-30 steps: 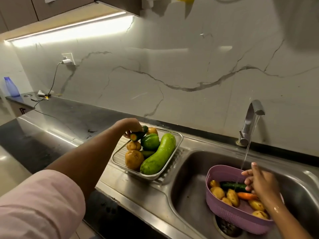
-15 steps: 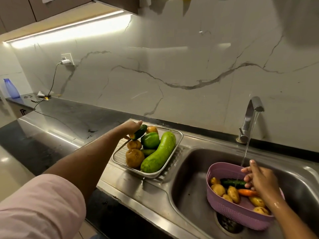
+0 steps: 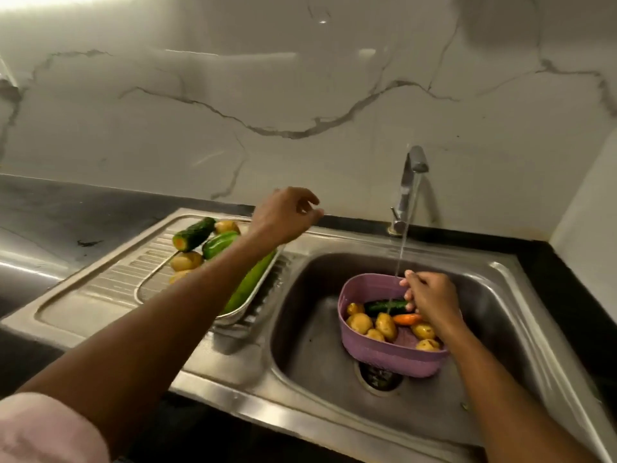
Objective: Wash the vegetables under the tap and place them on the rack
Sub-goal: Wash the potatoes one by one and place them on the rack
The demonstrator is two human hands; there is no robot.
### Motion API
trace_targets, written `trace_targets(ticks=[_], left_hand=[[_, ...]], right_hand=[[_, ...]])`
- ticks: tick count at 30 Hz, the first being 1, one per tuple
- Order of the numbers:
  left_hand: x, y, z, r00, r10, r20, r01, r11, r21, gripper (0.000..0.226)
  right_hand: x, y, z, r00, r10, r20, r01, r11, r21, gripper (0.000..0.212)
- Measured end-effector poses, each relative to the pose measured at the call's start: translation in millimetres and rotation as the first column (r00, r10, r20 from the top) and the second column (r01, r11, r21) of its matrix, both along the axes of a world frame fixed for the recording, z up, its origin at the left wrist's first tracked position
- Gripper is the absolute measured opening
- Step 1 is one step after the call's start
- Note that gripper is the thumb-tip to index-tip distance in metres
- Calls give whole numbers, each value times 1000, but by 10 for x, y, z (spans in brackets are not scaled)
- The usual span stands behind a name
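A metal rack (image 3: 147,289) on the drainboard holds a cut cucumber (image 3: 193,234), a green pepper (image 3: 218,244), potatoes (image 3: 185,261) and a long green gourd (image 3: 248,285). My left hand (image 3: 283,215) hangs above the rack's right end, fingers loosely curled, holding nothing. In the sink stands a purple basket (image 3: 387,357) with potatoes (image 3: 360,323), a carrot (image 3: 405,318) and a dark cucumber (image 3: 384,306). My right hand (image 3: 429,295) is inside the basket at the cucumber's end; whether it grips the cucumber I cannot tell. Water runs from the tap (image 3: 409,185) into the basket.
The steel sink (image 3: 310,329) has an open drain (image 3: 379,377) under the basket. A dark counter (image 3: 66,202) runs along the marble wall to the left, and a white wall corner (image 3: 584,202) closes the right side.
My left hand let go of the cut cucumber, which now lies on the rack, and has lifted and moved right toward the sink. The camera has turned right. My right hand stays in the basket.
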State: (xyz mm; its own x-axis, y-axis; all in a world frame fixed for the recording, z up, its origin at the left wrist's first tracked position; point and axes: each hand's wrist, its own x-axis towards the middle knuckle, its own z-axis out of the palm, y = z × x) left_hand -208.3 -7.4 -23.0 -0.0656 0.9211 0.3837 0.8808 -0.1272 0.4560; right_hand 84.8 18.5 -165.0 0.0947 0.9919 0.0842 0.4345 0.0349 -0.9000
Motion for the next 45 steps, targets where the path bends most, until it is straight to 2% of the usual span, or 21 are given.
trace_targets(ticks=[4, 6, 9, 11, 12, 14, 16, 18, 22, 26, 30, 33, 34, 36, 37, 39, 42, 45], left_hand=[[720, 146, -427, 978, -194, 83, 202, 973, -109, 26], [1043, 236, -729, 968, -220, 120, 242, 947, -210, 23], [1492, 365, -1185, 966, -166, 198, 231, 898, -375, 28], [1619, 395, -1453, 974, -93, 206, 179, 873, -454, 17], [1637, 389, -1584, 982, -56, 183, 139, 864, -485, 12], [1676, 387, -1875, 997, -23, 72, 57, 846, -530, 24], [1712, 347, -2020, 992, -80, -99, 11, 830, -558, 41], [1753, 350, -2060, 972, -133, -194, 2, 829, -559, 50], [1752, 386, -2038, 963, -145, -227, -7, 829, -560, 43], [1736, 384, -1972, 974, -142, -178, 16, 822, -570, 37], [1668, 379, -1847, 999, -37, 26, 46, 808, -588, 32], [1538, 401, -1727, 946, 16, 325, 158, 849, -504, 36], [1499, 394, -1695, 885, -2, 465, 235, 865, -444, 44], [1467, 332, -1614, 678, -45, 733, 384, 873, -302, 47], [1473, 304, -1532, 603, -60, 796, 404, 883, -240, 47], [1513, 261, -1481, 548, -74, 833, 371, 914, -162, 48], [1576, 228, -1415, 557, -106, 823, 358, 925, -123, 42], [1603, 167, -1429, 567, -116, 815, 374, 919, -129, 37]], right_hand=[[52, 42, 3, 999, -38, -19, 38, 999, -4, 31], [71, 70, 1, 999, -46, 19, 46, 999, 2, 31], [119, 126, -7, 983, -112, 145, 113, 994, -2, 35], [153, 157, -27, 958, -149, 246, 160, 987, -29, 33], [153, 156, -31, 945, -137, 297, 160, 986, -55, 29], [163, 167, -74, 918, -94, 384, 151, 981, -122, 21], [149, 174, -129, 894, -33, 446, 130, 974, -188, 18], [130, 216, -163, 881, 3, 473, 113, 970, -216, 20], [91, 263, -209, 875, 15, 484, 94, 975, -199, 21], [108, 280, -234, 875, 9, 483, 91, 979, -184, 18], [128, 286, -199, 905, -15, 426, 103, 977, -185, 20], [108, 282, -160, 963, -22, 267, 72, 982, -177, 21], [76, 267, -146, 987, -4, 162, 36, 980, -197, 20], [-25, 230, -120, 992, 55, -115, -81, 967, -242, 28], [-89, 233, -97, 978, 64, -196, -107, 971, -216, 34], [-203, 228, -91, 973, 50, -226, -74, 993, -97, 30], [-285, 209, -82, 948, -57, -314, 48, 998, -38, 6], [-312, 195, -122, 939, -128, -318, 122, 992, -40, 17]])
